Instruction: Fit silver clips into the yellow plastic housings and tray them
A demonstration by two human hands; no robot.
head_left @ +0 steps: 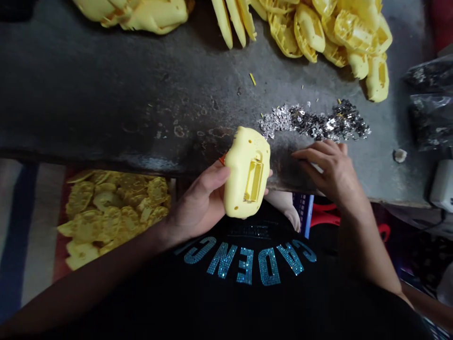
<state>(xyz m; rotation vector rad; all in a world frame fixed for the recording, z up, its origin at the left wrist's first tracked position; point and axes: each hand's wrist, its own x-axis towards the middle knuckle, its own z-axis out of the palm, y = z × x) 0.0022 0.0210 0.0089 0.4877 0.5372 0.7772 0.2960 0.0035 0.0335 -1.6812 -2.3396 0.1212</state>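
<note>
My left hand (201, 198) is wrapped round a yellow plastic housing (241, 184), thumb on its near left side and fingertips showing at its right edge. The housing has a rectangular battery compartment and small screw holes facing up. Some orange shows behind its left edge. Just below a pile of small metal contact pieces (314, 122), my right hand (327, 165) rests over the table edge, thumb and forefinger drawn together in a pinch. Whatever is between those fingertips is too small to make out.
On the dark table (88, 104), yellow housing shells (307, 33) are heaped at the far side, with more shells (148, 16) at the far left. Below left, a container holds yellow parts (116, 212). Plastic bags of dark metal pieces (433, 118) lie at the right, near a white device (442, 184).
</note>
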